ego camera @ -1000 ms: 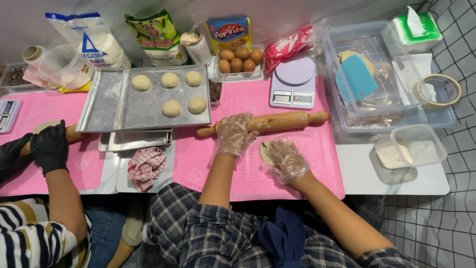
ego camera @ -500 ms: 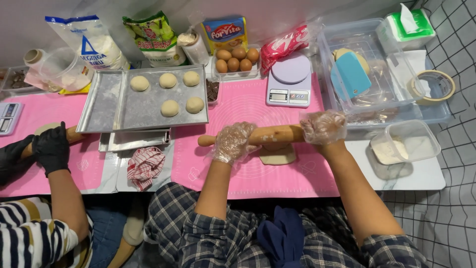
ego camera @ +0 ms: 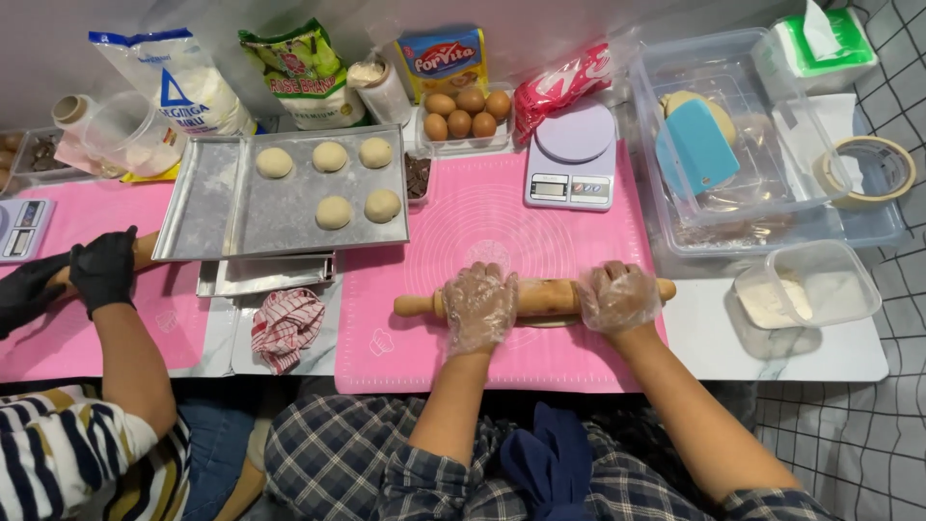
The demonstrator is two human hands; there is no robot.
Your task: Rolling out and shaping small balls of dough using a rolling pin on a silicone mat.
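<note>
Pressing down on wooden rolling pin (ego camera: pixel 533 295), lower centre of frame: left hand (ego camera: pixel 478 305) and right hand (ego camera: pixel 617 295), both in clear plastic gloves, palms flat on it, apart. Dough piece (ego camera: pixel 550 319) barely visible beneath pin. Pink mat (ego camera: pixel 482 217) bare above pin; scale (ego camera: pixel 571 156) at far edge, clear bin (ego camera: pixel 748 188) right.

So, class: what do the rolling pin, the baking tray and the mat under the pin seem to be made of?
Rolling pin: apparently wood, tan and matt, unpainted, with turned handles.
Baking tray: metal, probably aluminium or steel; dull grey sheen with folded rims.
Mat: likely silicone; flat, smooth pink sheet with printed circles, though plastic cannot be ruled out.
</note>
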